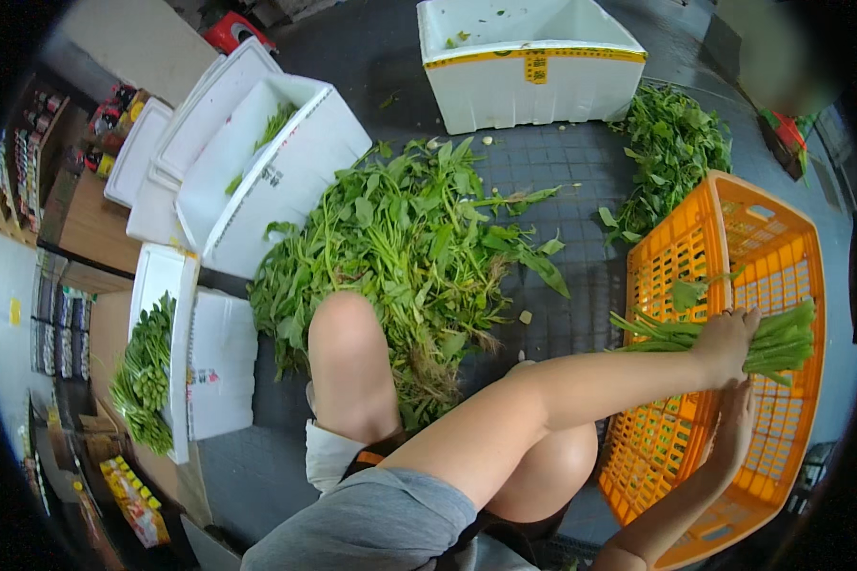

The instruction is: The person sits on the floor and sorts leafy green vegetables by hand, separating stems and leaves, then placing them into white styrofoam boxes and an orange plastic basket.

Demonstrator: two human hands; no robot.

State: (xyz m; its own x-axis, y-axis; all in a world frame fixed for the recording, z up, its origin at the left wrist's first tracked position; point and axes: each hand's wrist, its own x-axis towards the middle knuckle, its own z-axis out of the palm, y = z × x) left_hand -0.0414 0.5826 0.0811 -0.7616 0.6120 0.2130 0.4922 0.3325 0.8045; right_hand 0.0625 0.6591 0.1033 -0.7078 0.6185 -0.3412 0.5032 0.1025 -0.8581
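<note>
My left hand [725, 348] grips a bundle of green vegetable stems [782, 342] over the near rim of an orange plastic crate [764, 492]. The cut ends point right, into the crate's opening; the thinner ends stick out to the left. Just below it, my right hand [733, 425] is raised at the crate's rim with its fingers extended close to the left hand and the stems. Its grip is partly hidden. In front of my knees lies a large heap of leafy greens [400, 228], some with roots attached.
A white foam box [528, 89] with yellow tape stands at the far side. Another foam box [278, 185] and lids [214, 107] are at the left, near a foam box of greens [146, 382]. More leafy greens [675, 153] lie behind the crate. Stocked shelves [36, 157] line the left.
</note>
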